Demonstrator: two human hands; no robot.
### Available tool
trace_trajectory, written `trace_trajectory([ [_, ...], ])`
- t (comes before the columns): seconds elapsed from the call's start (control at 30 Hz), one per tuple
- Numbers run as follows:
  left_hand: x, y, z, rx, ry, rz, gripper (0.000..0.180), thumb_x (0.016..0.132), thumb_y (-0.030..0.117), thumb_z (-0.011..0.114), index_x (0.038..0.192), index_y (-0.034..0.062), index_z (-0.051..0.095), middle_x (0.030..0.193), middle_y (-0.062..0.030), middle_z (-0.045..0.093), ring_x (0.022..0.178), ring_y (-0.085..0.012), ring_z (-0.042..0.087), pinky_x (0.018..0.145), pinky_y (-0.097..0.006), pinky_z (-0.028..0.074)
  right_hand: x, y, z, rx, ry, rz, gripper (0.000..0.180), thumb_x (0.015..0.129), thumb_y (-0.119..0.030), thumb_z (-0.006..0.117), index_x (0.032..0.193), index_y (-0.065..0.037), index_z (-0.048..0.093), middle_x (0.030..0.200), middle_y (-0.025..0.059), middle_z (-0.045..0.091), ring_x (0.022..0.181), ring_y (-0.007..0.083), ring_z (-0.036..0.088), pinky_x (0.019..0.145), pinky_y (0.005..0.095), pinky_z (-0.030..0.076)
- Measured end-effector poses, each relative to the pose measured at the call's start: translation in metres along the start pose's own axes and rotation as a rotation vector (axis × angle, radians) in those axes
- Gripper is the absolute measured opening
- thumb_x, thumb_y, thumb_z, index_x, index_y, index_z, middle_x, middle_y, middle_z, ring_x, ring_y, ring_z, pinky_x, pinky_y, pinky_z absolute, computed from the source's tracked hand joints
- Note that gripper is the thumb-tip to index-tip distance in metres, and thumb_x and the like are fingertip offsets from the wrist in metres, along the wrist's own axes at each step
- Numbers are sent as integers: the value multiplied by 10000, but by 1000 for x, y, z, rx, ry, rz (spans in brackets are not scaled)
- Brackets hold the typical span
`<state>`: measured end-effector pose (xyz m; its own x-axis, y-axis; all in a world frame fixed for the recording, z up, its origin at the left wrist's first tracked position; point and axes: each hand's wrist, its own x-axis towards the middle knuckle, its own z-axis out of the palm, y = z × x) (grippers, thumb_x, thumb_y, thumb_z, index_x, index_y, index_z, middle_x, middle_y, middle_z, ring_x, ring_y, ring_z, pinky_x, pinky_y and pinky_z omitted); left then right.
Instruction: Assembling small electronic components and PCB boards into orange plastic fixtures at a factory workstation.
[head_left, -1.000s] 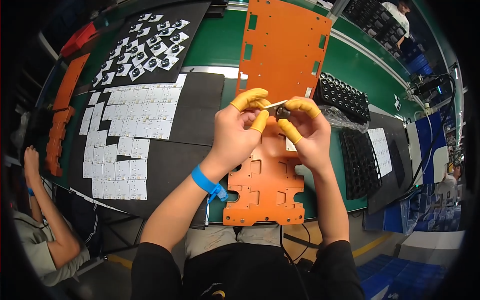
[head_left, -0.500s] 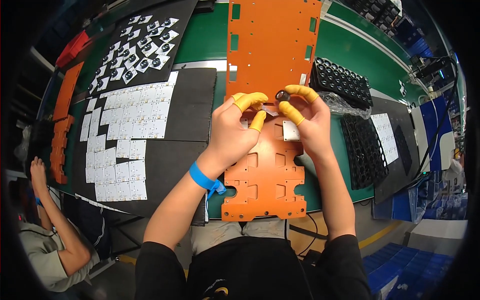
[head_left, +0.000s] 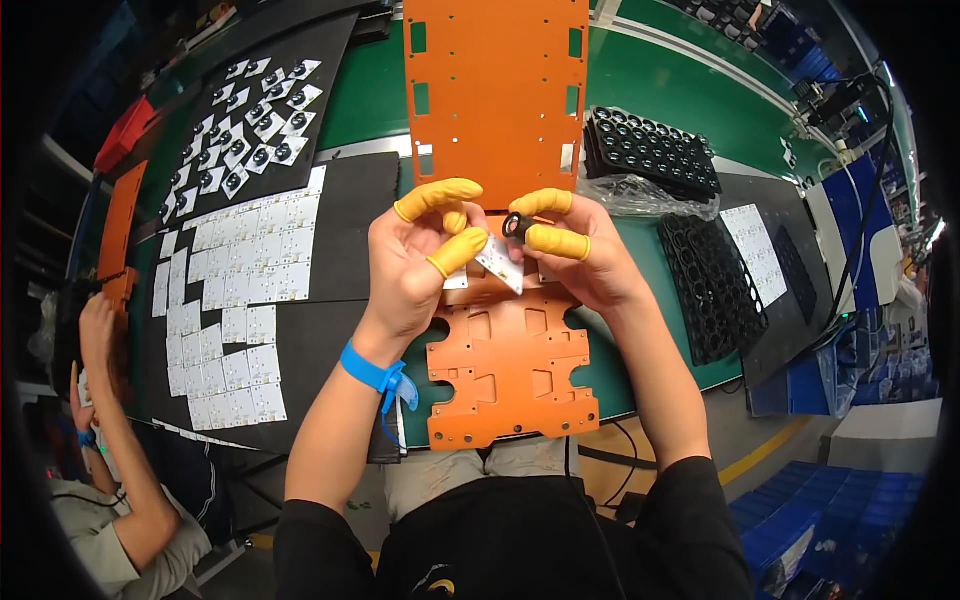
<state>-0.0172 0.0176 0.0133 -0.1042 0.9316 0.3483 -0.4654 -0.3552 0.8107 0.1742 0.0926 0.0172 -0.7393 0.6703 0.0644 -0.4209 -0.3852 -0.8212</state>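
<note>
My left hand (head_left: pixel 408 265), in yellow finger cots with a blue band at the wrist, pinches a small white circuit board (head_left: pixel 503 266) that is tilted in the air. Opposite it, my right hand (head_left: pixel 600 262), also in yellow cots, grips a black cylindrical lens (head_left: pixel 516 226) between thumb and forefinger. The lens is close above the board's upper edge; whether they touch I cannot tell. Below both hands lies an orange fixture plate (head_left: pixel 515 350) with recesses and notched sides. Part of another white board (head_left: pixel 456 281) shows on the plate beside my left thumb.
Rows of white boards (head_left: pixel 250 240) cover a dark mat at left; boards with black lenses (head_left: pixel 235 150) lie beyond. A tall orange panel (head_left: pixel 495 90) stands ahead. Black lens trays (head_left: pixel 655 150) and an open black tray (head_left: pixel 705 290) sit at right. A co-worker's arm (head_left: pixel 130 450) is at lower left.
My left hand has turned, bringing the white board upright into fuller view. My right hand has brought the lens down and closer to the board. The whole view has shifted slightly.
</note>
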Motion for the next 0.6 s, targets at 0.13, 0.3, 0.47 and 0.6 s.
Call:
trace_trajectory([
  [0.13,2,1,2,-130,21,-74,383,796,-96,623,1175,-45,596,882,-78,584,855,-121,559,770,-245,464,-3,-3,5,-17,39,17,307,846,8,667,1132,68,573,1100,161,624,988,228,646,898,368,537],
  [0.3,3,-1,-4,-99,-35,-56,428,801,-92,618,1224,-48,566,947,-93,591,909,-138,569,823,-261,466,-2,0,6,-15,-44,-12,285,842,3,675,1109,58,589,1061,154,644,961,225,652,904,359,535],
  [0.47,4,-5,0,-25,-7,3,561,816,-75,635,1348,-41,459,1314,-158,552,1248,-261,533,979,-312,461,-4,-3,16,-41,92,-160,303,831,-15,678,1114,37,583,1044,131,643,954,199,639,878,326,519],
  [0.6,1,-8,9,224,-11,-28,474,864,-29,661,1308,-59,498,1204,-138,608,1097,-181,605,933,-310,493,-5,2,8,-207,132,-327,317,826,34,688,1127,42,589,1036,123,649,970,187,635,880,324,521],
])
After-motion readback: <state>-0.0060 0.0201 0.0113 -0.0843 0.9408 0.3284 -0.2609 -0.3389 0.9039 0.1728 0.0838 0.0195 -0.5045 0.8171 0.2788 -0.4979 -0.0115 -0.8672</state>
